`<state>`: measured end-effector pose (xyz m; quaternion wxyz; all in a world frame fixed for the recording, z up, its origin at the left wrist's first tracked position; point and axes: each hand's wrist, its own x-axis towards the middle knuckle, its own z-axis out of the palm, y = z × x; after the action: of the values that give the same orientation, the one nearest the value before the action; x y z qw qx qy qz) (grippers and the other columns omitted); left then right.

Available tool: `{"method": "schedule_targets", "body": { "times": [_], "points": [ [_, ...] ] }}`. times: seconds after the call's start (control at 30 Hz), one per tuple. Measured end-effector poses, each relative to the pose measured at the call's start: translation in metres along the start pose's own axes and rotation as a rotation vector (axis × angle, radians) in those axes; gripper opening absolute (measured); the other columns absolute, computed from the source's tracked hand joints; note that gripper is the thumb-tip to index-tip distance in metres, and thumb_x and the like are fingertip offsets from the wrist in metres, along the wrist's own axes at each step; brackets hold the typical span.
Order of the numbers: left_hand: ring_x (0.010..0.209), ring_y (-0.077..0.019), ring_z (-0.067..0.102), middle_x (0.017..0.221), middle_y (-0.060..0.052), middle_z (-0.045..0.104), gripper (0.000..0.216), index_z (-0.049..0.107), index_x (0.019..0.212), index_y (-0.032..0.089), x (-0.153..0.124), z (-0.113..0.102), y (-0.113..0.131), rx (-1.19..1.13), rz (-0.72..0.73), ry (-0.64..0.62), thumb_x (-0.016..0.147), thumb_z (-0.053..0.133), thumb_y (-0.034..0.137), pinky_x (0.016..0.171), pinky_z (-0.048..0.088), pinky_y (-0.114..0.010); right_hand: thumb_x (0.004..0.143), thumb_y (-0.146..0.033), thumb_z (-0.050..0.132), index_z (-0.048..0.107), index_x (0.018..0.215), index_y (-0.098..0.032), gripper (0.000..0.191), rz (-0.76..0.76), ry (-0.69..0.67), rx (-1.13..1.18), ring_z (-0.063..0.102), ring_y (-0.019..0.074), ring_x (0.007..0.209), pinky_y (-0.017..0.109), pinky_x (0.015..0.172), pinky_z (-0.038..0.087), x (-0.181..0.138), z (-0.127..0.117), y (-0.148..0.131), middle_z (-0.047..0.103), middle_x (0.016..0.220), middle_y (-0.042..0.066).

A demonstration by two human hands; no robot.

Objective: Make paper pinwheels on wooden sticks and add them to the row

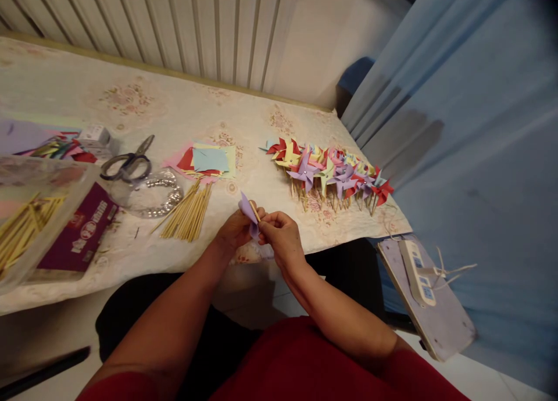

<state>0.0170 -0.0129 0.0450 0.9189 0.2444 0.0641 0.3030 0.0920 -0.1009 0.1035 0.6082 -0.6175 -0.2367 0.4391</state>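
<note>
Near the table's front edge, a purple paper pinwheel (247, 208) is held edge-on, with a short wooden stick (255, 211) against it. My left hand (236, 230) is closed around the paper from the left. Thumb and fingers of my right hand (281, 233) pinch together at the stick's near end; whatever tiny piece may be between them is hidden. Left of my hands lie a fan of loose wooden sticks (188, 212) and a pile of coloured paper squares (210, 160). A round clear dish (152, 193) of shiny metal pins sits beside the sticks.
Scissors (129, 163) rest by the dish. A clear plastic box (47, 174) with more sticks stands at left, before a small white box (94, 136). Several finished pinwheels (305, 171) cluster at right. A power strip (417, 273) lies on a stool (449, 325) beside the blue curtain (492, 157).
</note>
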Motion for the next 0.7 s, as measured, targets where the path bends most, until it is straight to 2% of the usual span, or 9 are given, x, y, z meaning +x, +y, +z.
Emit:
{"method": "schedule_targets", "body": {
  "times": [0.3, 0.53, 0.7],
  "points": [
    [0.048, -0.0096, 0.048, 0.057, 0.005, 0.045, 0.045, 0.036, 0.06, 0.018, 0.0007, -0.0057, -0.002, -0.011, -0.017, 0.02, 0.061, 0.081, 0.017, 0.043, 0.041, -0.019, 0.062, -0.026, 0.069, 0.056, 0.067, -0.02, 0.015, -0.014, -0.012, -0.016, 0.05, 0.0083, 0.041, 0.021, 0.042, 0.042, 0.0003, -0.0015, 0.0003, 0.055, 0.05, -0.007],
    [0.047, -0.0117, 0.053, 0.06, 0.004, 0.05, 0.041, 0.041, 0.064, 0.019, 0.0011, -0.0071, -0.0024, 0.022, 0.0, -0.097, 0.065, 0.081, 0.022, 0.04, 0.042, -0.021, 0.06, -0.026, 0.069, 0.055, 0.065, -0.02, 0.016, -0.032, -0.018, -0.027, 0.048, 0.0087, 0.039, 0.021, 0.041, 0.04, 0.0029, -0.0034, 0.0008, 0.054, 0.046, -0.007],
    [0.047, -0.014, 0.056, 0.06, 0.005, 0.052, 0.041, 0.041, 0.066, 0.018, 0.0014, -0.0075, -0.003, 0.058, 0.004, -0.127, 0.067, 0.081, 0.028, 0.044, 0.049, -0.027, 0.061, -0.027, 0.068, 0.056, 0.065, -0.02, 0.014, -0.051, -0.021, -0.074, 0.047, 0.0089, 0.041, 0.02, 0.04, 0.036, 0.0039, -0.0051, 0.0003, 0.055, 0.045, -0.007]
  ]
}}
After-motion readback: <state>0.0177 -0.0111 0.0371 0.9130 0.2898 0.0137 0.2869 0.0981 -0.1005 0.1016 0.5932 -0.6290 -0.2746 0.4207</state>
